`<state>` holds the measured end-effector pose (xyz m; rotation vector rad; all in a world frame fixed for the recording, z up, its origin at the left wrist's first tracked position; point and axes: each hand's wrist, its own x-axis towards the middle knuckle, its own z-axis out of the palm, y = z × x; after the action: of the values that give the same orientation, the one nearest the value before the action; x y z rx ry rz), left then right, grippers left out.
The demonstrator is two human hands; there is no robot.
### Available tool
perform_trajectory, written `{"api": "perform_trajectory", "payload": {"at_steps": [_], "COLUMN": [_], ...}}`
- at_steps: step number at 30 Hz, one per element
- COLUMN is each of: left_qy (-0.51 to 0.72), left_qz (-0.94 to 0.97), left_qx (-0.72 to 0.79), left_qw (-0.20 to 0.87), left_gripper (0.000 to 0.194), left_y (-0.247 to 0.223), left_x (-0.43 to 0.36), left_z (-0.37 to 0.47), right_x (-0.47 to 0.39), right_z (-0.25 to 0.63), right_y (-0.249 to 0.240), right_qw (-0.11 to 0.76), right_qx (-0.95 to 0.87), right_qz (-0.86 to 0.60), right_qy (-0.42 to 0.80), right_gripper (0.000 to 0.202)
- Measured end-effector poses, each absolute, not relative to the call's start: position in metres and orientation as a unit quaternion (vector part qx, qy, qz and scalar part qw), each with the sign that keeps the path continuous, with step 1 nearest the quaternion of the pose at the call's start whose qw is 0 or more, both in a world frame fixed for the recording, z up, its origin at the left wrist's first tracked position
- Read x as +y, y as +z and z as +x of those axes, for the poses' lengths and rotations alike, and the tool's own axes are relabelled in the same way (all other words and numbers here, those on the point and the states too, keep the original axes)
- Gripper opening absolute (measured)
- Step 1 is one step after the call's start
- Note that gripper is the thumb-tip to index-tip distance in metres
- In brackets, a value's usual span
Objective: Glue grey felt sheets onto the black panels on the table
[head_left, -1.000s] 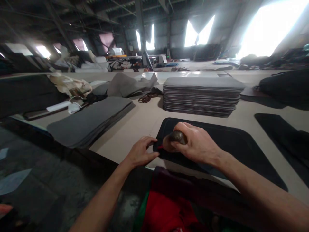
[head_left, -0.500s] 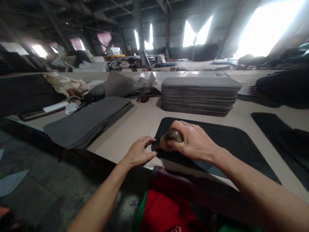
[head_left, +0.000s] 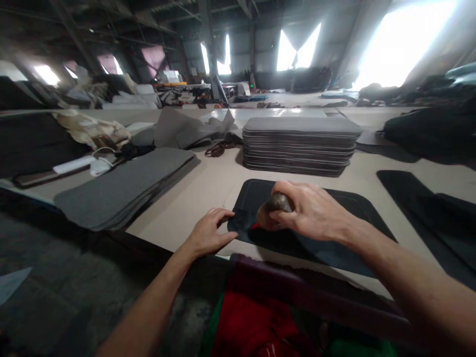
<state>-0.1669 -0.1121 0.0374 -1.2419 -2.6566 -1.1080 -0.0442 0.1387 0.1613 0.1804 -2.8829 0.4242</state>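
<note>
A black panel with rounded corners (head_left: 243, 201) lies flat on the table in front of me, a thin line running inside its edge. At the panel's near left corner, my left hand (head_left: 208, 232) has thumb and fingertips spread apart on the edge. My right hand (head_left: 316, 210) is wrapped round a brown rounded-handled tool (head_left: 273, 210), held low over the left part of the panel. A bit of red shows at the tool's lower side; its working end is hidden beneath it.
Behind the panel stands a tall stack of grey panels (head_left: 299, 148). A lower stack of grey sheets (head_left: 126, 183) lies to the left. More dark pieces (head_left: 420, 213) lie at right, with dark cords (head_left: 219, 148) farther back. The table's front edge runs close to my body.
My right hand has moved the tool rightward over the panel, away from my left hand. My left hand stays at the panel's left edge. The view has shifted slightly.
</note>
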Motion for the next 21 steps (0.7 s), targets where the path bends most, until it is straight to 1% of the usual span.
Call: {"api": "perform_trajectory", "payload": {"at_steps": [5,9,21], "left_qy": [-0.351,-0.350,-0.347], "left_qz": [-0.395,-0.392,-0.391], "left_qx": [-0.849,-0.851,-0.853], "left_qw": [0.009,0.005,-0.002], "left_gripper": [0.044,0.045,0.045], "left_y": [0.038,0.038,0.037], "left_x": [-0.111,-0.111,-0.112], "left_z": [-0.166,-0.165,-0.169], "right_x": [0.118,0.116,0.177], "right_z": [-0.054,-0.056,-0.015], "right_y": [0.153,0.154,0.167], "right_qw": [0.126,0.123,0.088], "right_qx": [-0.974,-0.973,-0.989], "right_qz": [0.076,0.095,0.027], "right_qy": [0.173,0.173,0.112], "right_gripper": [0.017,0.017,0.016]}}
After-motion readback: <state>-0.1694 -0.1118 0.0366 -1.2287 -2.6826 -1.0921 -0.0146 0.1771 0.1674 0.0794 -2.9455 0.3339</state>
